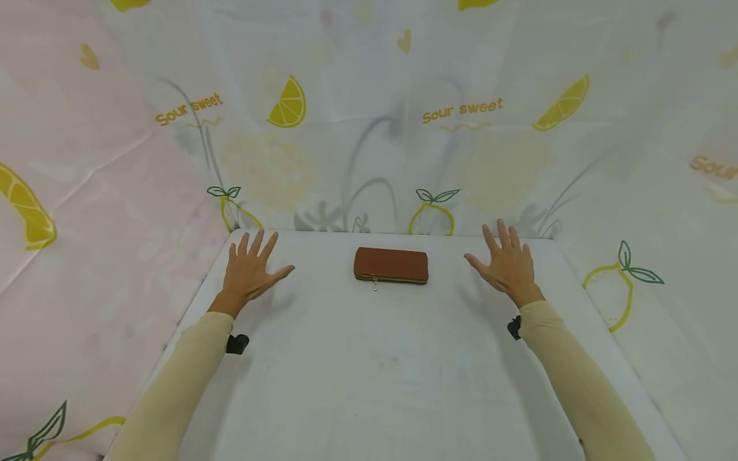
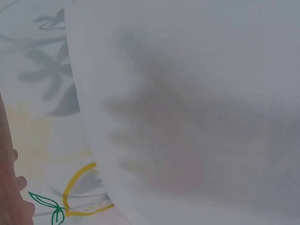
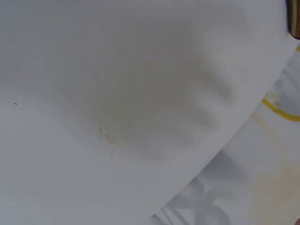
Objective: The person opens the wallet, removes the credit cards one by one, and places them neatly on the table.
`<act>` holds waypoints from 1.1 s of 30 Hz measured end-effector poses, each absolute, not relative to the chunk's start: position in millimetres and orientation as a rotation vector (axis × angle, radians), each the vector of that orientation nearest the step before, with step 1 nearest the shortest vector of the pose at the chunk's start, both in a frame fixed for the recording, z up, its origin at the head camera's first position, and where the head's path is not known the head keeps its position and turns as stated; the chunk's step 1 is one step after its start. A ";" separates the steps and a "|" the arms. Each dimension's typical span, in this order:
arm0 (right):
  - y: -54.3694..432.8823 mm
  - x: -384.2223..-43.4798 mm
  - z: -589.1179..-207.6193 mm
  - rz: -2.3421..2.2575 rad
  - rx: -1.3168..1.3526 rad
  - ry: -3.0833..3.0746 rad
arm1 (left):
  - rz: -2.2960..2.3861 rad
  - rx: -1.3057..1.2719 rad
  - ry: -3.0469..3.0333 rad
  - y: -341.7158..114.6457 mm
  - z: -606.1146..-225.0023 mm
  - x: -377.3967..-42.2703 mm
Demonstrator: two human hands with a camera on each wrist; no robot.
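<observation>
A brown zip-around wallet [image 1: 391,264] lies flat near the back of the white table, its gold zipper facing forward and the pull hanging toward the front left. To its left, my left hand [image 1: 248,272] is held over the table with fingers spread, holding nothing. My right hand [image 1: 509,266] is spread the same way on the wallet's right, apart from it. Part of the left hand [image 2: 11,187] shows along the edge of the left wrist view, with its shadow on the cloth. One corner of the wallet [image 3: 294,18] appears in the right wrist view.
A white cloth covers the table [image 1: 369,371]. Curtains with lemon prints [image 1: 369,128] stand close behind its back edge and along both sides. Dark wrist devices, such as the one [image 1: 237,344] under the left sleeve, sit below both wrists.
</observation>
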State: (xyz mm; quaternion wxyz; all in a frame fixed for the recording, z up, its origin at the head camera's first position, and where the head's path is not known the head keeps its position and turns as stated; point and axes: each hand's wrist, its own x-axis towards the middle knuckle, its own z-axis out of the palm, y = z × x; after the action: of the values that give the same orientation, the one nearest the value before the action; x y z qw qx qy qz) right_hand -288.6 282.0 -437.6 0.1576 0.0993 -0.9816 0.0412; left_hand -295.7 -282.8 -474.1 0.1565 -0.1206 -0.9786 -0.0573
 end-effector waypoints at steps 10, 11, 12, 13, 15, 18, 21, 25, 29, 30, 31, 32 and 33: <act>245.0 -297.5 -456.1 0.250 0.551 -2.533 | -0.459 -0.529 -2.642 -248.1 -480.4 -297.2; 238.7 -299.2 -459.9 0.267 0.569 -2.543 | -0.514 -0.532 -2.661 -240.7 -481.9 -297.8; 232.4 -300.6 -463.5 0.284 0.583 -2.562 | -0.551 -0.541 -2.680 -233.0 -484.0 -298.9; 225.9 -302.0 -467.2 0.303 0.594 -2.594 | -0.599 -0.558 -2.697 -224.9 -485.9 -300.1; 213.6 -304.7 -474.0 0.342 0.620 -2.675 | -0.689 -0.604 -2.736 -208.0 -490.4 -303.5; 196.3 -307.2 -480.7 0.412 0.667 -2.819 | -0.776 -0.691 -2.805 -183.6 -497.3 -308.7; 184.0 -310.8 -486.1 0.442 0.735 -2.953 | -0.734 -0.787 -2.885 -162.8 -505.1 -314.1; 175.1 -316.3 -489.6 0.372 0.799 -3.089 | -0.561 -0.895 -2.947 -144.6 -514.1 -320.7; 171.3 -321.5 -490.0 0.320 0.811 -3.151 | -0.525 -0.917 -2.966 -136.5 -521.4 -325.6; 170.5 -322.9 -490.2 0.314 0.819 -3.151 | -0.523 -0.912 -2.966 -135.6 -523.4 -326.7; 169.8 -324.0 -490.2 0.318 0.829 -3.150 | -0.518 -0.909 -2.970 -135.1 -525.4 -327.5; 168.9 -325.2 -490.5 0.321 0.841 -3.146 | -0.520 -0.905 -2.971 -134.5 -527.2 -328.2; 168.0 -326.3 -490.9 0.321 0.855 -3.140 | -0.506 -0.901 -2.975 -134.0 -529.3 -329.0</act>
State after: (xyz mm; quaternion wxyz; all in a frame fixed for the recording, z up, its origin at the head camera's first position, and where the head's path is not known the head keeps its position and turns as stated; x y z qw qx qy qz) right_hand -326.3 168.0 -490.9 -0.0644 0.2609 -0.9582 0.0979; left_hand -329.0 -134.0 -529.3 -0.0041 -0.2859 -0.9447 -0.1608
